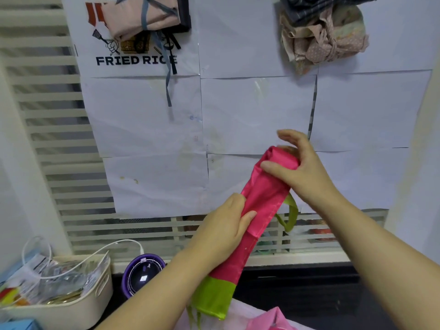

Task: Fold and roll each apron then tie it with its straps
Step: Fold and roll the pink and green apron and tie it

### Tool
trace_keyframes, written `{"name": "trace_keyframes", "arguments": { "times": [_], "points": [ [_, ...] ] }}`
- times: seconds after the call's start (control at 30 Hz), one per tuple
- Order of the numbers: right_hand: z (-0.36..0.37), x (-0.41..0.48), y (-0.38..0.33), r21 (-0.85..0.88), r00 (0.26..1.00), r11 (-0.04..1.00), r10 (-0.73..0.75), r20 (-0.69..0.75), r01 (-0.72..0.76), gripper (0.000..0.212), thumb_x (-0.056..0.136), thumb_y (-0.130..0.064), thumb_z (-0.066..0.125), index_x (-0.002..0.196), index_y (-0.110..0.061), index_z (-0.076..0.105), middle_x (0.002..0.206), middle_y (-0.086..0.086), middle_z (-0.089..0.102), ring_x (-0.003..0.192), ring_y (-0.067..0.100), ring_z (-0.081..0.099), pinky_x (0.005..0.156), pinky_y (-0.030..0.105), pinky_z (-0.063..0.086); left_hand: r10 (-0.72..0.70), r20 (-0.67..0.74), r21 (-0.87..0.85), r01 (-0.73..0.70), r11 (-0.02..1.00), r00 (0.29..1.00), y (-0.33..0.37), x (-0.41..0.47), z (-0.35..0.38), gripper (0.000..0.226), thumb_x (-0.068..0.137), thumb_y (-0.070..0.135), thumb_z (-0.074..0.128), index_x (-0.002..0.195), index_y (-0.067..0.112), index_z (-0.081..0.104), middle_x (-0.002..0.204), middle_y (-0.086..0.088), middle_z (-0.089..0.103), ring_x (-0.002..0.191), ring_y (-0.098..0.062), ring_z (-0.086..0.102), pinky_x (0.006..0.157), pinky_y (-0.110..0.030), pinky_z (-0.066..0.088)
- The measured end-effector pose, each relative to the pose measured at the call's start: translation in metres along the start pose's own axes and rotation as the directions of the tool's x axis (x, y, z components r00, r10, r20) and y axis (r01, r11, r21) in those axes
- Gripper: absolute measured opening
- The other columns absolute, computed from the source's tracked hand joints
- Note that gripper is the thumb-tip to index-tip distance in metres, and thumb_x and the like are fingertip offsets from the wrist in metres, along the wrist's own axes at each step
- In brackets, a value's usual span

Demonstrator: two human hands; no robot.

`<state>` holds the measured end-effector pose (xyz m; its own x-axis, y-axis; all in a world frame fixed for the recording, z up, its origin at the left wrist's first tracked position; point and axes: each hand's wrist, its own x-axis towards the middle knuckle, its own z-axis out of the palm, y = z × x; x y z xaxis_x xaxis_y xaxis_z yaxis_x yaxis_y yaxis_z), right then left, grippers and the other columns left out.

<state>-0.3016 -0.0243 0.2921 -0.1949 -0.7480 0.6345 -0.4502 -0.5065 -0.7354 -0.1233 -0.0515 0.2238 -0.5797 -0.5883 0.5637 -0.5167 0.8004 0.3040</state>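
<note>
Head view: a person holds a pink apron (259,206) in the air over the paper-covered counter (262,110), slanting from upper right down to lower left.
Apron: already folded into a long narrow strip; the upper end is wound into a small roll, while the green hem (212,298) hangs loose at the bottom.
Right hand (302,172): fingers and thumb curled round the rolled end, grasping it.
Left hand (223,229): fingers wrapped round the middle of the strip, thumb laid across it.
Strap (291,215): a green loop dangles under the strip, near the right wrist, untied.
Done: the fold, and the first turns of the roll. A peach bundle (142,17) at the far left of the counter is rolled and bound with grey-blue straps.
Left: most of the strip to roll, then the straps to wrap and knot. A heap (323,36) of cloth at the far right looks unfolded — likely waiting its turn.
Unsure: pink cloth (273,317) at the bottom edge may be another apron; too little shows to tell.
</note>
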Motion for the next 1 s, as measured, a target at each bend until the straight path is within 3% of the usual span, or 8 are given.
{"name": "trace_keyframes", "arguments": {
  "times": [0.17,0.27,0.4,0.47,0.67,0.77,0.9,1.0],
  "points": [
    [-0.020,0.008,-0.021,-0.443,0.901,0.830,-0.150,0.408,0.339,0.061,0.061,-0.061,0.072,0.118,-0.050,0.052,0.147,-0.011,0.026,0.134,0.005,0.030,0.106,0.026,0.033,0.022,0.081,0.089,-0.029,0.996,0.996,-0.015,0.000,-0.004,0.021,0.100,0.042,0.034,0.089,0.026,0.026,0.082,0.012,0.032,0.075,-0.018,0.044,0.067,-0.031,0.033],
    [-0.021,0.013,-0.030,-0.636,0.797,0.652,0.079,0.599,0.413,0.050,0.068,-0.050,0.077,0.114,-0.040,0.061,0.151,-0.008,0.019,0.132,0.011,0.035,0.101,0.031,0.041,0.042,0.134,0.126,-0.060,0.990,0.990,-0.025,0.000,-0.007,0.020,0.100,0.044,0.033,0.093,0.025,0.031,0.088,0.011,0.035,0.084,-0.023,0.052,0.071,-0.035,0.040],
    [-0.010,0.018,-0.032,-0.773,0.684,0.387,0.369,0.630,0.503,0.014,0.081,-0.035,0.071,0.086,-0.024,0.064,0.118,0.000,0.053,0.094,0.018,0.054,0.066,0.027,0.038,0.066,0.174,0.176,-0.097,0.980,0.982,-0.032,-0.001,-0.006,0.020,0.099,0.046,0.034,0.093,0.028,0.029,0.091,0.013,0.036,0.086,-0.022,0.054,0.066,-0.030,0.033],
    [-0.008,0.021,-0.030,-0.768,0.650,0.388,0.410,0.640,0.510,0.025,0.085,-0.027,0.068,0.067,-0.022,0.052,0.094,0.004,0.061,0.075,0.019,0.051,0.058,0.027,0.035,0.080,0.169,0.157,-0.107,0.982,0.982,-0.034,-0.003,-0.004,0.021,0.099,0.045,0.036,0.093,0.025,0.033,0.092,0.012,0.038,0.086,-0.021,0.052,0.068,-0.031,0.035],
    [-0.024,0.035,-0.035,-0.803,0.598,0.408,0.537,0.596,0.435,0.019,0.085,-0.029,0.068,0.094,-0.013,0.066,0.097,0.007,0.065,0.082,0.021,0.059,0.072,0.034,0.048,0.099,0.200,-0.055,-0.090,0.994,0.975,-0.047,-0.019,0.012,0.022,0.094,0.031,0.056,0.111,0.018,0.052,0.100,0.015,0.038,0.090,-0.003,0.044,0.082,-0.022,0.039],
    [-0.031,0.042,-0.029,-0.830,0.592,0.379,0.582,0.558,0.410,0.020,0.084,-0.032,0.070,0.093,-0.015,0.067,0.085,0.001,0.064,0.073,0.016,0.057,0.069,0.031,0.049,0.066,0.272,-0.143,-0.028,0.989,0.960,-0.051,-0.027,0.017,0.017,0.090,0.034,0.060,0.092,0.017,0.059,0.094,0.012,0.051,0.085,-0.003,0.048,0.075,-0.020,0.038],
    [-0.028,0.044,-0.009,-0.877,0.625,0.303,0.617,0.478,0.372,0.025,0.080,-0.026,0.068,0.063,-0.019,0.051,0.062,-0.003,0.049,0.058,0.013,0.045,0.056,0.026,0.036,-0.031,0.402,-0.207,0.124,0.971,0.915,-0.050,-0.027,0.017,0.031,0.091,0.037,0.062,0.070,0.014,0.056,0.073,0.007,0.053,0.065,-0.004,0.049,0.059,-0.019,0.036],
    [-0.028,0.043,0.008,-0.882,0.690,0.410,0.571,0.446,0.231,0.034,0.076,-0.024,0.062,0.055,-0.014,0.037,0.056,0.001,0.034,0.055,0.018,0.034,0.054,0.030,0.027,-0.086,0.436,-0.239,0.208,0.948,0.896,-0.051,-0.031,0.020,0.043,0.091,0.043,0.059,0.073,0.003,0.058,0.068,0.000,0.051,0.059,-0.003,0.045,0.059,-0.025,0.036]
  ]
}}
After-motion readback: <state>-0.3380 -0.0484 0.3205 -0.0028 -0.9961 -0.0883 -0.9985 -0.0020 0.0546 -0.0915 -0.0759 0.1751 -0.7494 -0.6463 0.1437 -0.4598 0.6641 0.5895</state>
